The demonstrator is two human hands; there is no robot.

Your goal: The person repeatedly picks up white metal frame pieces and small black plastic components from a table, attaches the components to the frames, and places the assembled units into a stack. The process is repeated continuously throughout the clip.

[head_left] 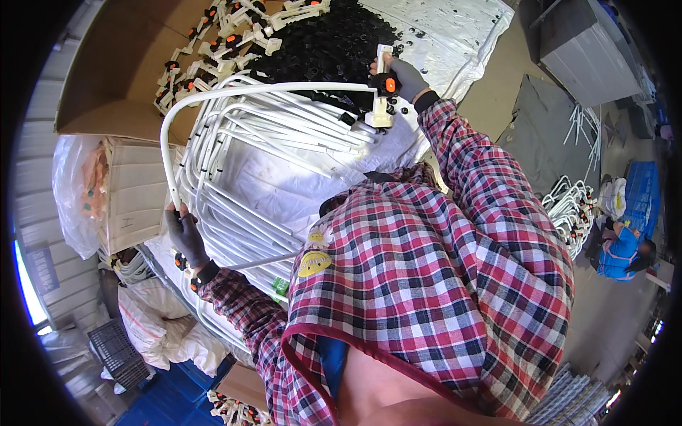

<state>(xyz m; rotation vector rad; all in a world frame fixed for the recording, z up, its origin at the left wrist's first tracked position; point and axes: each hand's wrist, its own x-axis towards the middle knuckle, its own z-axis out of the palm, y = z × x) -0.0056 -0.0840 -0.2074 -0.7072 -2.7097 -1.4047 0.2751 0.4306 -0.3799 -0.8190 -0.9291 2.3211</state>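
Observation:
A bent white tube arches across in front of me. My left hand, in a dark glove with bare fingertips, is closed around its left leg. At the tube's right end sits a cream plastic bracket with a black and orange piece at its middle. My right hand, gloved likewise, grips this bracket from the right, fingers wrapped behind its upper part. Below the held tube lies a stack of similar bent white tubes on a white sheet. Whether the tube end is seated inside the bracket, I cannot tell.
A heap of small black parts lies ahead, beside piled cream brackets in a large cardboard box. White sacks and a dark crate stand lower left. At the far right, a person in blue is near more white tubes.

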